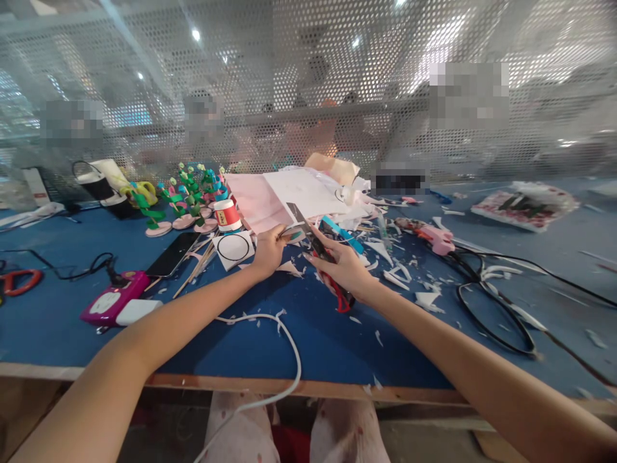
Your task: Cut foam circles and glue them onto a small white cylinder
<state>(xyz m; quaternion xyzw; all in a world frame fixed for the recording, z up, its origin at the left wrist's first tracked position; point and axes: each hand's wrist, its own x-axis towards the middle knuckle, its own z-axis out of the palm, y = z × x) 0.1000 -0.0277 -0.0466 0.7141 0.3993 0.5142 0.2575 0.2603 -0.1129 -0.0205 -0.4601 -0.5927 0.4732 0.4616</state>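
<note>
My left hand (270, 249) pinches a small piece of white paper (295, 230) above the middle of the table. My right hand (346, 269) is wrapped round a pair of scissors (315, 244) with dark blades and red handles. Its blades point up and away, right beside the paper piece. Whether they touch the paper is hard to tell. Close to my left hand lies a white paper square (226, 262) with a black circle on it. A red and white paper cup (227, 217) stands just behind that square.
Pink paper (245, 199) and a white sheet (303, 190) lie behind my hands. Paper scraps (395, 276) and a pink glue gun (436, 239) are at right. At left are craft flowers (193, 193), a phone (173, 254) and a purple power strip (116, 299). A white cable (294, 350) crosses the front edge.
</note>
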